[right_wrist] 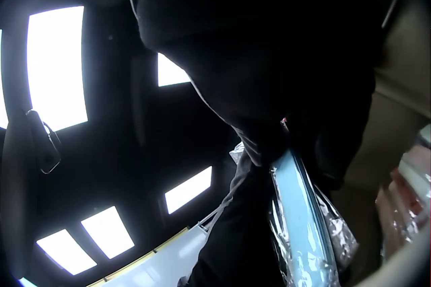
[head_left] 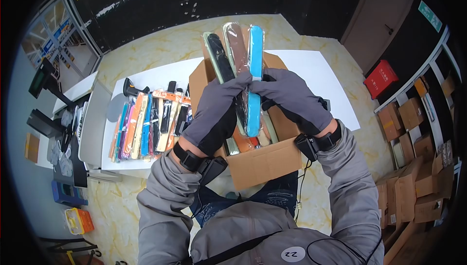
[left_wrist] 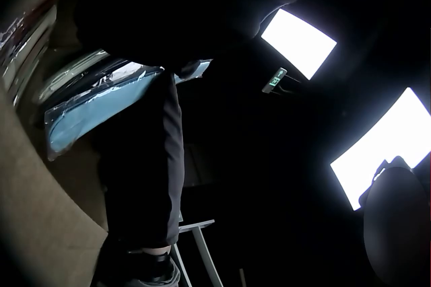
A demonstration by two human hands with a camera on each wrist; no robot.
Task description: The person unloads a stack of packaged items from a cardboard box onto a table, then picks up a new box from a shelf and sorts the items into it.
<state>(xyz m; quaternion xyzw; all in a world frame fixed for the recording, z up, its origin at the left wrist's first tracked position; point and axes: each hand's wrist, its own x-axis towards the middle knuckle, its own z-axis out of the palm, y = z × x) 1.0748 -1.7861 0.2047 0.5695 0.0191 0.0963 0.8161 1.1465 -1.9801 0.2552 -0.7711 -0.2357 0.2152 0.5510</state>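
Both of my gloved hands are raised over an open cardboard box point(head_left: 265, 163), gripping long, narrow packets in clear plastic. My left hand point(head_left: 216, 104) holds a black packet point(head_left: 217, 53) and a brown packet point(head_left: 235, 44), which fan out upward past the fingers. A light blue packet point(head_left: 255, 51) stands in front at the right, its middle pinched by my right hand point(head_left: 289, 95). The fingertips of both hands meet there. In the right wrist view the blue packet point(right_wrist: 303, 220) runs down from the dark fingers. Its lower end shows in the left wrist view point(left_wrist: 101, 115).
More wrapped packets lie inside the box, partly hidden. On the white table point(head_left: 331, 80), left of the box, rows of colourful packets point(head_left: 146, 124) lie beside a black handheld scanner point(head_left: 132, 87). Monitors point(head_left: 44, 78) stand far left; shelves with cartons point(head_left: 411, 114) line the right.
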